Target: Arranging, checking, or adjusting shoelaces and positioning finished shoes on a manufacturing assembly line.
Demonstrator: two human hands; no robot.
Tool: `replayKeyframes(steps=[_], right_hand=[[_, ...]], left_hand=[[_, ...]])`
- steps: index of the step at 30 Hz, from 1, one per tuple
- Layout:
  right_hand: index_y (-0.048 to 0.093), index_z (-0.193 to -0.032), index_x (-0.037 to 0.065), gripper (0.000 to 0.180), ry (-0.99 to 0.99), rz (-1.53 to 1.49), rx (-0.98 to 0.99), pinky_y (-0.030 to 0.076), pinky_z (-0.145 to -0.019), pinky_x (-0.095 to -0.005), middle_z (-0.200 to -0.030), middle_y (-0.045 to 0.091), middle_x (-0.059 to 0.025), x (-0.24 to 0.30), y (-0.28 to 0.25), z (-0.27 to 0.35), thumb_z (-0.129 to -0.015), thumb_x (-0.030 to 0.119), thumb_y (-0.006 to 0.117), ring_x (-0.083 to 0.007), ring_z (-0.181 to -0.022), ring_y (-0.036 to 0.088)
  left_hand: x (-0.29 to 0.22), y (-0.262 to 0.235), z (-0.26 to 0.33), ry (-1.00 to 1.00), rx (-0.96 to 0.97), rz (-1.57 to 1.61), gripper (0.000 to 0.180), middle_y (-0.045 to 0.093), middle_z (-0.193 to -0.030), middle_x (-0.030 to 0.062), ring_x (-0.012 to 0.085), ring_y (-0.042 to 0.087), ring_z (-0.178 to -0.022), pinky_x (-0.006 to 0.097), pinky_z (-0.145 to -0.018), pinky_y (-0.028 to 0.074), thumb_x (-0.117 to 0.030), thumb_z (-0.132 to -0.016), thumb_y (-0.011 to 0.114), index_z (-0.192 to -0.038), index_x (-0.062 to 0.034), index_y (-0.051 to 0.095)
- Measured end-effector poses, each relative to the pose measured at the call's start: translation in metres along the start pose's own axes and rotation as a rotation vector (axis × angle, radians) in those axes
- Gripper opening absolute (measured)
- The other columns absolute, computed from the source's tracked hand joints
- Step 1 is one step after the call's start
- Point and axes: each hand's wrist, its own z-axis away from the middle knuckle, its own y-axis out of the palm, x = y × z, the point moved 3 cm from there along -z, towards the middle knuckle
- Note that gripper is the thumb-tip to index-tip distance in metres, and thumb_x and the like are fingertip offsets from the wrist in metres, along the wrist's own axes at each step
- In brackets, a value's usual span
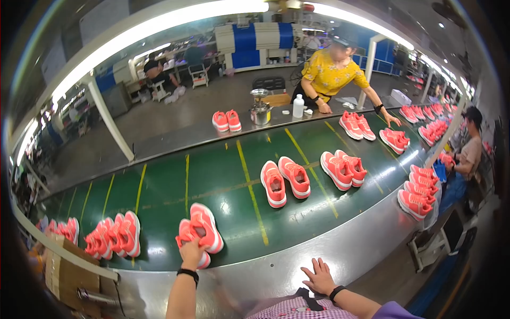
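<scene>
My left hand (192, 253) closes on the heel end of a coral sneaker (184, 232) with a white sole. That shoe is on the green conveyor belt (164, 181), near its close edge. Against it stands its mate, another coral sneaker (207, 227), which I am not seen to grip. My fingers partly hide the held shoe's opening. Over the bare metal ledge (255, 284) lies my right hand (320, 277), fingers spread and holding nothing. Farther along the belt, ahead of that hand, are a pair of coral sneakers (285, 181) and another pair (343, 170).
Several sneakers (114, 235) crowd the belt at left; more sneakers (418, 194) line the right ledge. Across the belt, a person in yellow (337, 72) reaches toward a pair (394, 140). A white bottle (298, 106) and metal pot (260, 109) stand there. A carton (69, 271) is lower left.
</scene>
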Motion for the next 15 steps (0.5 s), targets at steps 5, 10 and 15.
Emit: replayKeyframes(steps=[5, 10, 15], right_hand=[[0.045, -0.137, 0.032, 0.055, -0.042, 0.027, -0.052, 0.025, -0.106, -0.0621, -0.144, 0.032, -0.026, -0.006, 0.015, 0.003, -0.087, 0.052, 0.056, -0.0507, -0.134, 0.026], [0.047, -0.136, 0.031, 0.054, -0.063, 0.02, -0.076, 0.025, -0.106, -0.0622, -0.144, 0.032, -0.0256, -0.002, 0.012, 0.004, -0.087, 0.052, 0.056, -0.0503, -0.134, 0.027], [0.051, -0.133, 0.023, 0.053, -0.128, 0.02, -0.109, 0.024, -0.106, -0.0625, -0.141, 0.032, -0.0311, 0.009, 0.012, -0.001, -0.085, 0.045, 0.06, -0.055, -0.131, 0.026]], left_hand=[[-0.034, -0.011, 0.073, 0.131, -0.015, -0.003, 0.05, 0.069, -0.077, 0.0111, 0.032, 0.068, -0.073, 0.046, -0.066, 0.051, -0.062, -0.072, 0.069, -0.098, -0.0191, 0.07], [-0.057, -0.005, 0.15, 0.25, 0.021, 0.027, 0.051, 0.067, -0.069, 0.0087, 0.0276, 0.067, -0.062, 0.041, -0.056, 0.05, -0.063, -0.072, 0.069, -0.101, -0.0204, 0.069], [-0.099, 0.0, 0.217, 0.179, 0.515, -0.012, 0.066, 0.066, -0.108, 0.0206, 0.0329, 0.065, -0.097, 0.058, -0.1, 0.034, -0.05, -0.089, 0.057, -0.145, -0.0196, 0.038]])
